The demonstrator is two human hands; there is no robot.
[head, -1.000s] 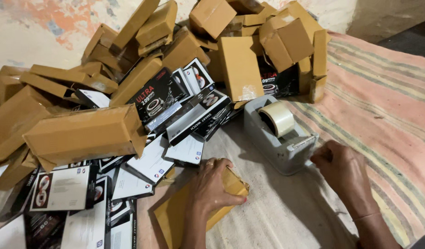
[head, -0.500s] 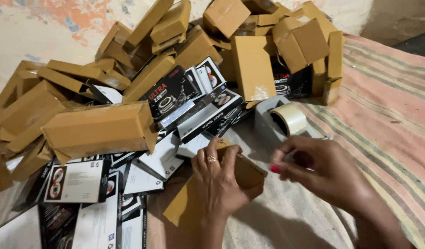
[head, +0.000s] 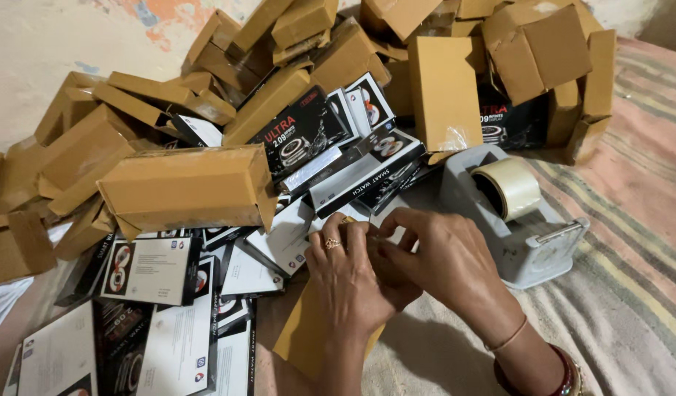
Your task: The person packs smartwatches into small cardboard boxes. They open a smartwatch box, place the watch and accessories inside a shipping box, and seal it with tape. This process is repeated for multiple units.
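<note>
Head view: flat brown cardboard box (head: 301,337) lying on striped cloth (head: 631,293), low centre, plain and unprinted, mostly covered by both hands. Left hand (head: 349,275) pressed on top, fingers curled over far edge, ring visible. Right hand (head: 444,264) beside it, fingertips pinched together at same edge; item pinched too small to identify. Grey tape dispenser (head: 525,220) just right. Box's near end cut off by wrist. Heap of cartons (head: 184,187) behind.

Home packing spot: striped bedsheet (head: 631,242), cardboard boxes (head: 184,187) piled left of tape dispenser (head: 525,220), peeling wall (head: 74,37) behind.
</note>
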